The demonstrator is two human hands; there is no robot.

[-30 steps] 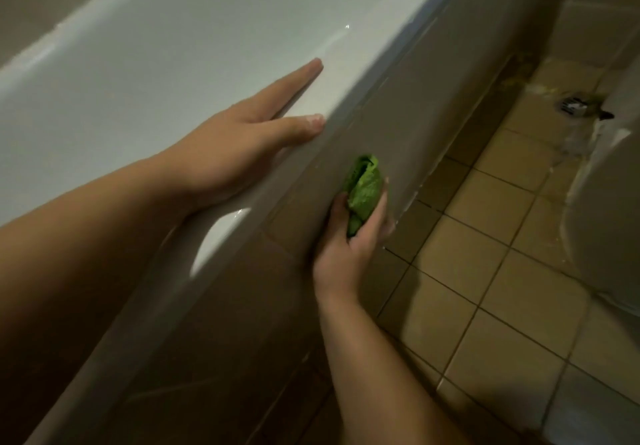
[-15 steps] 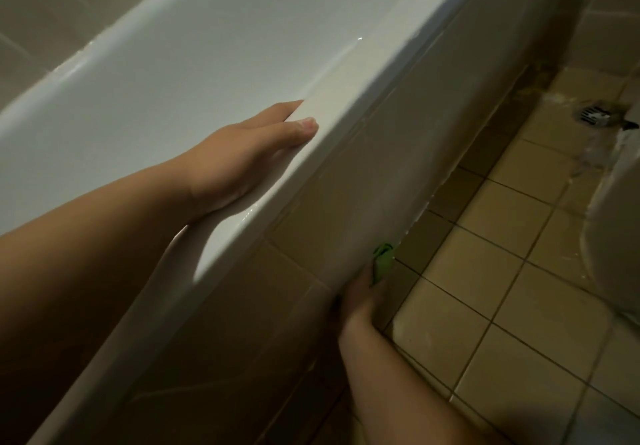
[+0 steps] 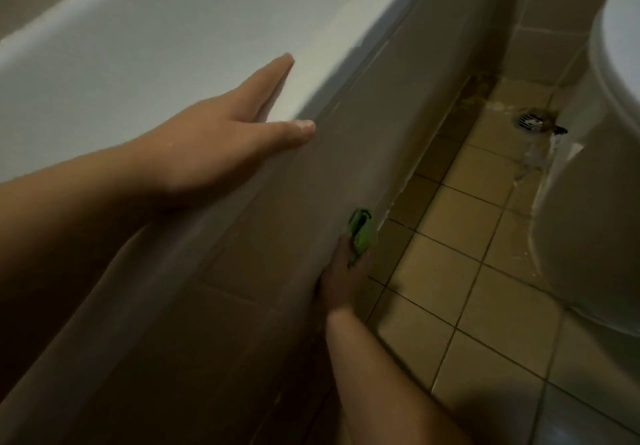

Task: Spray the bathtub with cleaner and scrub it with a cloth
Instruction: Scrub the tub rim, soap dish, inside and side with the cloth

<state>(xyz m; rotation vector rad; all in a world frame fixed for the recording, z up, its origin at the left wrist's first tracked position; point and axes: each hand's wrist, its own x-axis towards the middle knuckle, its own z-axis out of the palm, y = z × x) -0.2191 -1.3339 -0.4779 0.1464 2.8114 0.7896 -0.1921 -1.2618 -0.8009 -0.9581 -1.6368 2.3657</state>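
The left hand (image 3: 214,146) rests flat on the white bathtub (image 3: 138,46) rim with fingers straight, while the right hand (image 3: 341,280) grips a green cloth (image 3: 360,235) against the tub's tiled side, near the floor (image 3: 450,282).

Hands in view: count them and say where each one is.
2. The left hand rests flat on the bathtub rim. The right hand grips the green cloth low against the tiled tub side.
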